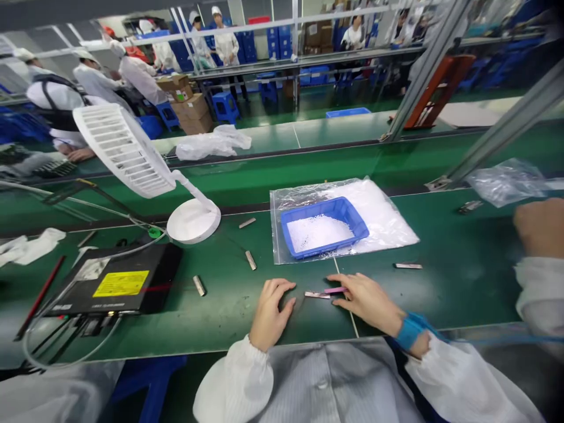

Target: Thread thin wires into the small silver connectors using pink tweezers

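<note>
My left hand (272, 314) rests on the green bench with its thumb and fingers curved and apart, holding nothing. To its right lies a small flat silvery bar (317, 295). A thin pink strip (335, 289) meets the bar's right end and reaches in between the thumb and forefinger of my right hand (370, 301). Those fingers are spread, with a gap around the strip; its far end is hidden by the hand. A blue band (412, 331) circles my right wrist. Beyond both hands stands a blue tray (288, 238) of white granules.
The tray sits on a clear plastic bag (392, 226) of white material. Small bars (200, 286) lie scattered, one (408, 266) at right. A white fan (194, 220) and black box (158, 282) stand left. A co-worker's hand (540, 226) is at right.
</note>
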Demonstrator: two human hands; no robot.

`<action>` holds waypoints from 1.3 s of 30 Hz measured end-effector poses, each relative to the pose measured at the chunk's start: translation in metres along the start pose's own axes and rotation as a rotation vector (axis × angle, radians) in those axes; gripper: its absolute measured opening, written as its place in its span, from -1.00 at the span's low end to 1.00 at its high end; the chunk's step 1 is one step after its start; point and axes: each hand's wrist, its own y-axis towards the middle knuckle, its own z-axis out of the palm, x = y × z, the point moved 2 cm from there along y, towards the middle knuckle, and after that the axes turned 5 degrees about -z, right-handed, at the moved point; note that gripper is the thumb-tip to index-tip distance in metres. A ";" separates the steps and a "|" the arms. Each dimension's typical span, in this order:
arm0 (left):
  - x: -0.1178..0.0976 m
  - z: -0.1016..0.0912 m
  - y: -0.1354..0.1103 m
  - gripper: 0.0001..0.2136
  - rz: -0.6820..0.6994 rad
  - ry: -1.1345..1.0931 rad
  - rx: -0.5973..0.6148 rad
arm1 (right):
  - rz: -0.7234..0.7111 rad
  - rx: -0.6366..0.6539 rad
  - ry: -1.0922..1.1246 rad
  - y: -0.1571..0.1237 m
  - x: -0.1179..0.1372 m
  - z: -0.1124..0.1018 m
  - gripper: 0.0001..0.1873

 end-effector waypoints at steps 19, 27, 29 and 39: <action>-0.010 0.022 0.027 -0.88 0.130 0.092 0.147 | 0.431 -0.822 0.715 -0.002 0.001 -0.063 -0.56; -0.009 0.025 0.031 -0.95 0.101 0.083 0.050 | 0.325 -0.544 0.635 0.060 0.006 -0.082 -0.64; -0.010 0.024 0.032 -0.94 0.092 0.088 0.050 | 0.309 -0.505 0.625 0.076 0.000 -0.078 -0.74; -0.011 0.024 0.032 -0.87 0.061 0.101 0.048 | 0.151 -0.374 0.088 0.110 -0.024 -0.046 -0.81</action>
